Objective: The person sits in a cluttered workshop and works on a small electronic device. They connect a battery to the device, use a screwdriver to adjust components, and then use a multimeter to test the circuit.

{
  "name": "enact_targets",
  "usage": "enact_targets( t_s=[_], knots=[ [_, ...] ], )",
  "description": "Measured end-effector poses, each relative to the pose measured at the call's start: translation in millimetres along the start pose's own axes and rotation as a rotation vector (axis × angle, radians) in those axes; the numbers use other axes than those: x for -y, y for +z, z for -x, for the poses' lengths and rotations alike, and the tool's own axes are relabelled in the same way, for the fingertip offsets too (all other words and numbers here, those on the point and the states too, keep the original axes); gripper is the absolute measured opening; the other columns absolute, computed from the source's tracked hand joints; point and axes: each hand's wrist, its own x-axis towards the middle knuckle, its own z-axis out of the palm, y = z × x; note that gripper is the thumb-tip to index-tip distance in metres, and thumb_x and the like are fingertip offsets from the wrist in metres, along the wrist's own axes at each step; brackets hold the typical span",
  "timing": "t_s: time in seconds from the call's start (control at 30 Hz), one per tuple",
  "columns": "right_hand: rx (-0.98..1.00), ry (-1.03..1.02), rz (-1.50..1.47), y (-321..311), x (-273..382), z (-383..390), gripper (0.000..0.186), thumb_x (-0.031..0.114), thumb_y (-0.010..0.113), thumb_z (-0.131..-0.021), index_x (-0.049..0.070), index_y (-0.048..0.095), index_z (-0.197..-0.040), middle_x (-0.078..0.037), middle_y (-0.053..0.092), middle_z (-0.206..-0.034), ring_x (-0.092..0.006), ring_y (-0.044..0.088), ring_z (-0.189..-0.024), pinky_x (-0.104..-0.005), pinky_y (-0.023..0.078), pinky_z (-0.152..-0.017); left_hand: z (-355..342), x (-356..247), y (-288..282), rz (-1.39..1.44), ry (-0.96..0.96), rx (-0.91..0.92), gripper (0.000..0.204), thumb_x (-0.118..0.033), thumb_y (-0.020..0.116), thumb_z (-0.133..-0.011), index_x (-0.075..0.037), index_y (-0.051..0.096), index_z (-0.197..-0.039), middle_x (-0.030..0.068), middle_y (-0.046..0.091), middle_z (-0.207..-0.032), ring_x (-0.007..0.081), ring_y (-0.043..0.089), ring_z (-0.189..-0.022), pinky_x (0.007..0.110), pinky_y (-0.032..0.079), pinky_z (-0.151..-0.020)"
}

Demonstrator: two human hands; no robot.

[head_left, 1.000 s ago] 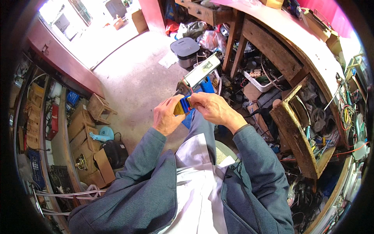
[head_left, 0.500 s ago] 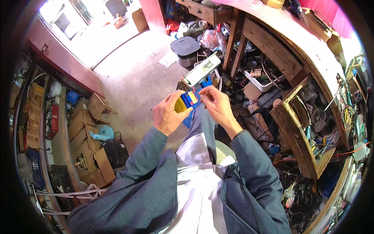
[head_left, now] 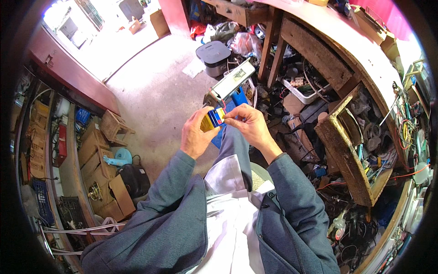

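Yellow-and-blue block [head_left: 213, 118] — one, held in my left hand [head_left: 196, 133]
My right hand [head_left: 251, 126] at its end, grip unclear — a careless pull could strain the red wire [head_left: 224, 105]

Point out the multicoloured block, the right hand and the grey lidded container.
Multicoloured block [head_left: 214, 118], head view: its blue band.
Right hand [head_left: 251, 127], head view: its back.
Grey lidded container [head_left: 213, 55], head view: its lid.
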Motion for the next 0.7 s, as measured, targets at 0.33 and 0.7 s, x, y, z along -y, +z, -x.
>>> enact_targets(
  t_s=[0.33, 0.7],
  knots=[
    [0.092, -0.240, 0.367, -4.7, 25.8, -4.7, 0.011, 0.008, 0.068, -0.095, 0.004, 0.064, -0.104, -0.014, 0.062, -0.099, -0.0337, 0.066, -0.092, -0.0436, 0.054, -0.080, -4.3, -2.5, -4.0, 0.161, -0.087, 0.074, 0.057, -0.013, 0.089, -0.073, -0.006, 0.065, -0.124, 0.0112, 0.075, -0.103, 0.0198, 0.072, -0.096, 0.035, 0.057, -0.087],
    [0.063, -0.425, 0.646, -0.2, 33.0, -2.3, 0.017, 0.006, 0.065, -0.087, 0.003, 0.061, -0.103, -0.013, 0.059, -0.093, -0.0344, 0.064, -0.091, -0.0432, 0.056, -0.077, -7.1, -12.9, -13.5, 0.214, -0.149, 0.117, 0.049, -0.017, 0.088, -0.079, -0.005, 0.066, -0.121, 0.0088, 0.073, -0.103, 0.0166, 0.069, -0.095, 0.034, 0.055, -0.087]
  ],
)
